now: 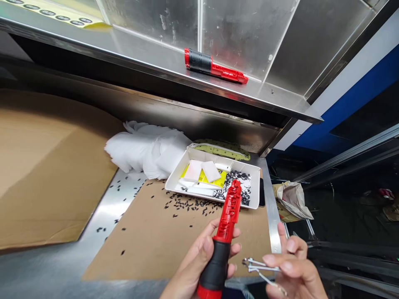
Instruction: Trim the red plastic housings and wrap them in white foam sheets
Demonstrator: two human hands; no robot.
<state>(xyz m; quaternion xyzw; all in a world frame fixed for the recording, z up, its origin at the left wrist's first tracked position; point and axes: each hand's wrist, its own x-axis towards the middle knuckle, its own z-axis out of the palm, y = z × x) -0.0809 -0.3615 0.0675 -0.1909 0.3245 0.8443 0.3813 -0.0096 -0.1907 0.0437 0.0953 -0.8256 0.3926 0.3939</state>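
Note:
My left hand [199, 255] is wrapped round the black grip of a red-and-black plastic tool housing [229, 216]. The housing's open red end, with moulded ribs inside, points up and away over the tray's near edge. To its right, my right hand [296, 265] pinches a thin metal linkage [258, 267] of several slim rods between thumb and fingers. The linkage is apart from the housing. Beyond the housing lies a white tray [177, 172] holding many small black parts [245, 182], a yellow packet [220, 178] and two pale rectangular pads.
A similar red-and-black housing [202, 62] lies on the metal shelf [149, 58] above. Small black pieces [190, 203] are scattered on the cardboard sheet [149, 245]. White foam sheets [149, 147] and a large cardboard piece [46, 174] are at left. A paper bag [289, 201] stands right.

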